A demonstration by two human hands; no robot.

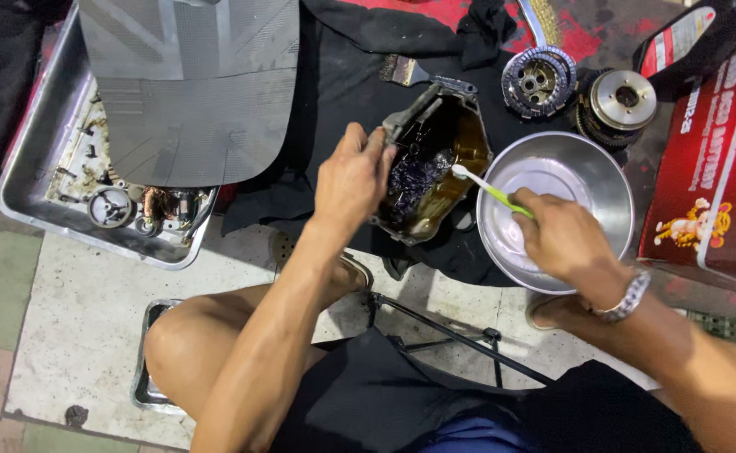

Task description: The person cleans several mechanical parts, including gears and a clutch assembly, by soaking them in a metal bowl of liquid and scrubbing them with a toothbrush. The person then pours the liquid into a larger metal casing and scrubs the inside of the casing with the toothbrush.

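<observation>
My left hand (pixel 353 178) grips the near-left edge of a metal engine cover (pixel 460 143) that lies open side up on a black cloth, its inside wet with dark oily liquid. My right hand (pixel 561 235) holds a green-handled toothbrush (pixel 489 189), its white head at the cover's right inner edge. The right hand hovers over a steel bowl (pixel 590 164) just right of the cover. A metal watch sits on my right wrist.
A paintbrush (pixel 403 70) lies behind the cover. Two round clutch parts (pixel 539 80) (pixel 624 101) sit at the back right, beside a black oil bottle (pixel 691 38) and a red carton (pixel 720 159). A metal tray (pixel 32 180) with small parts and a rubber mat (pixel 192 84) stands left.
</observation>
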